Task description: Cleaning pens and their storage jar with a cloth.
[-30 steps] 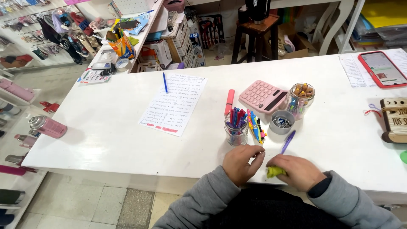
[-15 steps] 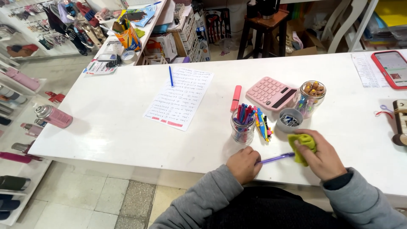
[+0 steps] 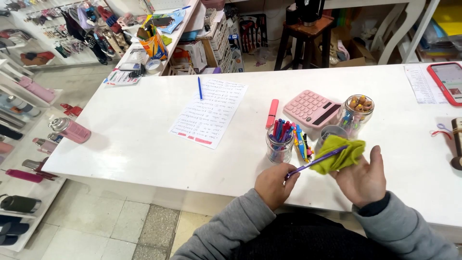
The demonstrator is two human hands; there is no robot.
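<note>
My left hand (image 3: 272, 184) pinches one end of a purple pen (image 3: 313, 163) just above the white table (image 3: 120, 139) near its front edge. The pen's far end is wrapped in a yellow-green cloth (image 3: 341, 154), which my right hand (image 3: 362, 179) holds bunched around it. Both hands hover in front of a glass jar of coloured pens (image 3: 279, 140). A few loose pens (image 3: 302, 142) lie beside that jar.
Behind the hands stand an empty jar (image 3: 327, 133), a jar of small trinkets (image 3: 356, 111), a pink calculator (image 3: 312, 108) and a pink marker (image 3: 273, 113). A written sheet (image 3: 210, 111) with a blue pen (image 3: 199, 88) lies mid-table. A red phone (image 3: 448, 81) rests far right. Shelves of goods line the left.
The cloth was low on the table between my hands a second ago. My right hand has since lifted it and closed it around the purple pen, which my left hand now holds.
</note>
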